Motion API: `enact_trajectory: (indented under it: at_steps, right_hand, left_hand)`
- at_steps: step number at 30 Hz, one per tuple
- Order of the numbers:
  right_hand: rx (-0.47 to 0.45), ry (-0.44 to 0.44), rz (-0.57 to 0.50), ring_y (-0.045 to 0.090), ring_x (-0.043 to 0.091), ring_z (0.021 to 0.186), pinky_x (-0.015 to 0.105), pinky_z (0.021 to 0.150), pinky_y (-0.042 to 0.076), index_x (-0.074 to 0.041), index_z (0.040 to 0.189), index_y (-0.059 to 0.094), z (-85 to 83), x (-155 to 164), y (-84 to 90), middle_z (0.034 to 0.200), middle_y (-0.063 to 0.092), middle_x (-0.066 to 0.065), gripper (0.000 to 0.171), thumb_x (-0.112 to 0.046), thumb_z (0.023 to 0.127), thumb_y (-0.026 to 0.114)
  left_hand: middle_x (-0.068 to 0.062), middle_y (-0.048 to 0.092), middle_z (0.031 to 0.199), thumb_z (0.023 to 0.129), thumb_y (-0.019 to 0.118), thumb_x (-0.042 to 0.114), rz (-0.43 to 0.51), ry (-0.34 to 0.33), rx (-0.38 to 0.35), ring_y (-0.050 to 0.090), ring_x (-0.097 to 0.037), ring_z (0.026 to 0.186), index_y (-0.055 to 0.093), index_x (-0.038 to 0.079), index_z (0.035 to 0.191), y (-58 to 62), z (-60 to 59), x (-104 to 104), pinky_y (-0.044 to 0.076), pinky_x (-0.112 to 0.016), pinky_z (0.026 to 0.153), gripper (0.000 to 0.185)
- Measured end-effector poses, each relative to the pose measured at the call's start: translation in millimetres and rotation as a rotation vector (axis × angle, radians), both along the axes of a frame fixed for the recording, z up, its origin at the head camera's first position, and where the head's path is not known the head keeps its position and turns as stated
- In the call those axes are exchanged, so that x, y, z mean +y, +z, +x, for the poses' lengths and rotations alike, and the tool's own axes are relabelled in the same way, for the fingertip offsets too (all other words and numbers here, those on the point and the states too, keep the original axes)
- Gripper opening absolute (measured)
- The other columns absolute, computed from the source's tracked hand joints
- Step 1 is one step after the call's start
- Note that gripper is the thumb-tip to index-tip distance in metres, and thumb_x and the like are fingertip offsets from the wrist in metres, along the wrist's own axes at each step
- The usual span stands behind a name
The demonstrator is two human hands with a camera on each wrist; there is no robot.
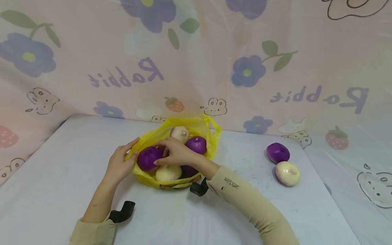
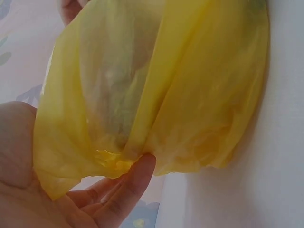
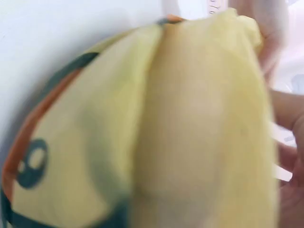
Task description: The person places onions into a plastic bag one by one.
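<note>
A yellow plastic bag (image 1: 147,178) stands with its mouth spread, holding several onions. My left hand (image 1: 120,163) grips the bag's left edge. In the left wrist view, the left hand (image 2: 71,204) has the thin plastic between thumb and fingers. Inside the mouth, my right hand (image 1: 176,153) holds a purple onion (image 1: 147,159) at the left, thumb on its near side. Around that hand sit a pale onion (image 1: 168,173) in front, another pale onion (image 1: 180,133) behind and a purple onion (image 1: 197,145) on the right. The bag's printed side (image 3: 71,156) fills the right wrist view.
To the right on the white table (image 1: 245,200) lie a loose purple onion (image 1: 277,152) and a pale onion (image 1: 287,174), side by side. A patterned cloth (image 1: 202,61) hangs along the back of the table.
</note>
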State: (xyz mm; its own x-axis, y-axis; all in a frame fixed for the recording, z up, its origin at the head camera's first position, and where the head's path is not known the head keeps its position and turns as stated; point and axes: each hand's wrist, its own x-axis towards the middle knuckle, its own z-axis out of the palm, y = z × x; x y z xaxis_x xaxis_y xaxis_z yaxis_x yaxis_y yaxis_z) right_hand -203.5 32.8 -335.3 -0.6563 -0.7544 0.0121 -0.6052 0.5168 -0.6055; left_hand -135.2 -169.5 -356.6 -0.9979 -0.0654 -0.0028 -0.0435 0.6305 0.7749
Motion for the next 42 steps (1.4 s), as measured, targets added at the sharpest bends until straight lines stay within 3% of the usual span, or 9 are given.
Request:
enact_trajectory:
  at_steps: [6,12,18,26,29,36,42]
  right_hand:
    - [0.031,-0.006,0.059,0.065,0.011,0.086,0.012,0.071,0.049,-0.007,0.128,0.058,1.1,-5.7,-3.6,0.107,0.067,0.006,0.051,-0.019,0.082,0.076]
    - [0.022,-0.008,0.07,0.063,0.01,0.089,0.012,0.074,0.049,-0.01,0.132,0.057,4.3,-5.6,-2.1,0.11,0.063,0.006,0.05,-0.026,0.087,0.071]
    - [0.003,0.027,0.06,0.063,0.015,0.098,0.015,0.08,0.048,-0.013,0.131,0.058,4.1,-3.7,-1.6,0.117,0.061,0.007,0.046,-0.028,0.089,0.069]
    - [-0.018,0.07,0.096,0.059,0.021,0.1,0.017,0.081,0.046,-0.013,0.136,0.055,4.8,-3.9,-2.7,0.115,0.059,0.009,0.053,-0.027,0.088,0.069]
    - [-0.049,0.072,0.061,0.06,0.022,0.1,0.015,0.08,0.048,-0.011,0.136,0.054,5.2,-1.0,-2.4,0.117,0.059,0.009,0.053,-0.025,0.087,0.07]
    - [-0.149,0.048,-0.142,0.062,0.022,0.104,0.016,0.081,0.052,-0.002,0.133,0.054,1.1,14.2,-4.9,0.12,0.062,0.013,0.05,-0.019,0.088,0.069]
    - [-0.125,-0.026,-0.238,0.064,0.018,0.101,0.021,0.082,0.053,-0.003,0.127,0.058,0.1,35.3,-1.1,0.119,0.064,0.014,0.042,-0.018,0.09,0.067]
  left_hand:
    - [-0.028,0.042,0.138,0.098,0.045,0.016,0.014,0.005,0.007,0.045,-0.045,0.116,0.037,0.014,0.148,-0.2,1.4,-1.4,0.037,-0.06,0.096,0.05]
    - [-0.028,0.042,0.136,0.099,0.045,0.016,0.007,-0.001,0.002,0.046,-0.043,0.113,0.037,0.014,0.148,0.1,1.4,-2.2,0.039,-0.058,0.093,0.05]
    - [-0.028,0.042,0.137,0.099,0.045,0.016,-0.003,-0.008,-0.006,0.046,-0.043,0.112,0.036,0.014,0.148,0.2,1.3,-1.7,0.04,-0.058,0.092,0.05]
    - [-0.027,0.043,0.137,0.099,0.044,0.017,-0.001,-0.007,-0.011,0.047,-0.042,0.111,0.036,0.014,0.149,0.5,1.6,-1.9,0.042,-0.055,0.089,0.051]
    - [-0.026,0.042,0.137,0.099,0.044,0.018,0.001,-0.004,-0.016,0.047,-0.042,0.112,0.036,0.015,0.149,0.3,1.8,-2.1,0.041,-0.056,0.09,0.051]
    - [-0.026,0.042,0.138,0.099,0.045,0.018,0.004,-0.003,-0.021,0.045,-0.043,0.115,0.036,0.015,0.149,0.9,2.0,-1.5,0.039,-0.058,0.093,0.051]
    - [-0.026,0.042,0.138,0.099,0.044,0.017,0.009,0.003,-0.01,0.044,-0.044,0.116,0.035,0.015,0.149,1.5,3.5,-1.9,0.037,-0.06,0.096,0.051]
